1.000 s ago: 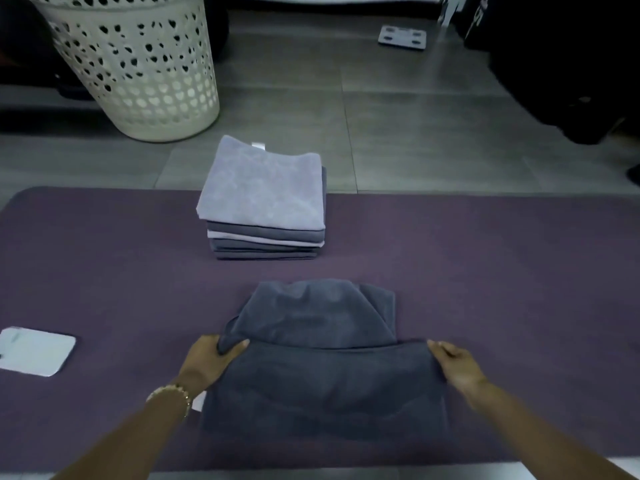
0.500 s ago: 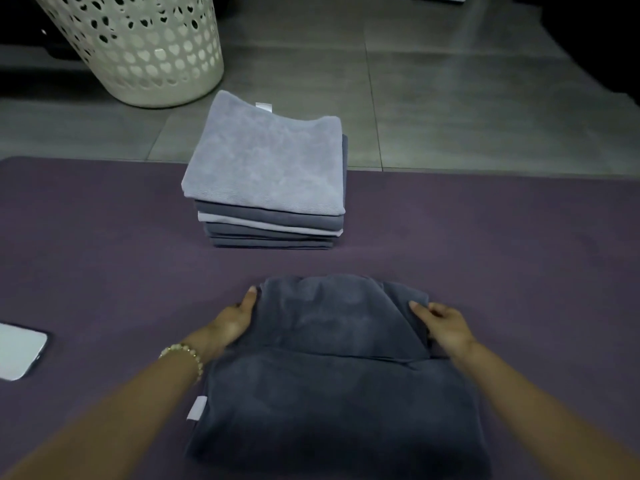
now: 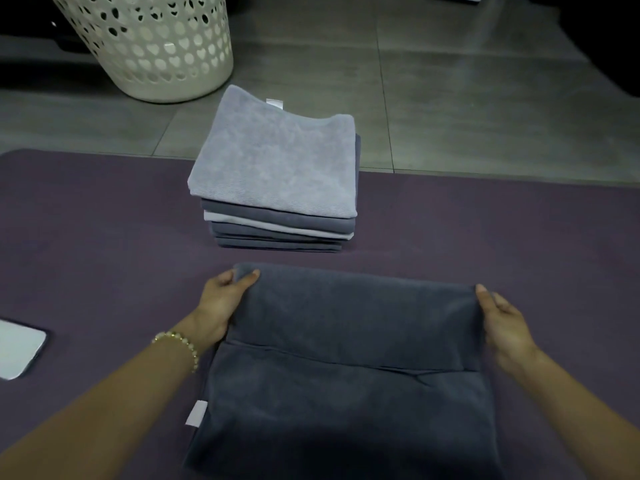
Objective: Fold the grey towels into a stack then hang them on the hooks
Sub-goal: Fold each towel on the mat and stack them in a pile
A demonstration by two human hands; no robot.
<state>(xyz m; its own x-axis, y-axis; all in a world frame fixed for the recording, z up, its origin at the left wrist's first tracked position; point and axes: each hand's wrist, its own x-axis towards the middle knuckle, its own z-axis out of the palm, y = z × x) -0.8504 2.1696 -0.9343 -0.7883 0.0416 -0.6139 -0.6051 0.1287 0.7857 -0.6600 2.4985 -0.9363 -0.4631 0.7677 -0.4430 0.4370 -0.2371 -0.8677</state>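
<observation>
Dark grey terry towel [image 3: 346,358], folded with a flap lying across its far half, lies on the purple mat [image 3: 86,237] on the near side of the stack of folded light and dark grey towels [image 3: 277,174], apart from it. The left hand [image 3: 218,306], a beaded gold bracelet [image 3: 180,344] at its wrist, pinches the towel's far left corner, thumb on top and fingers curled round the edge. The right hand [image 3: 502,323] grips the far right corner, thumb tip on the cloth, fingers tucked at the side. A cream perforated plastic laundry basket [image 3: 149,46] stands beyond the stack.
</observation>
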